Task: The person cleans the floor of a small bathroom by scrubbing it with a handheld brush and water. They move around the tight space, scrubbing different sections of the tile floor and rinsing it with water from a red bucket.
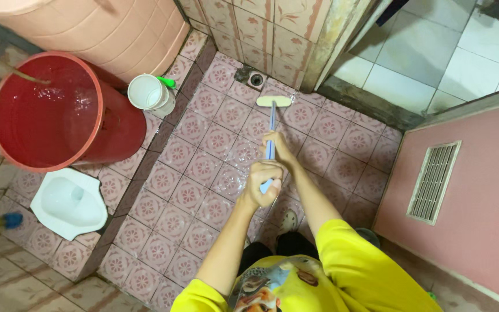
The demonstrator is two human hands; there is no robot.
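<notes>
Yellow sleeves frame both arms reaching out over the pink patterned floor tiles (203,167). The left hand (263,184) is closed in a fist around the near end of the blue-handled scrub brush (271,124); the right hand (276,145) wraps the handle just ahead of it. Further out, the brush's cream head (273,101) rests on wet tiles near the floor drain (255,79). Scrubbing looks under way; the next stroke likely calls for steady downward pressure while drawing the head across the tiles. A red bucket (7,147) of water stands off left.
</notes>
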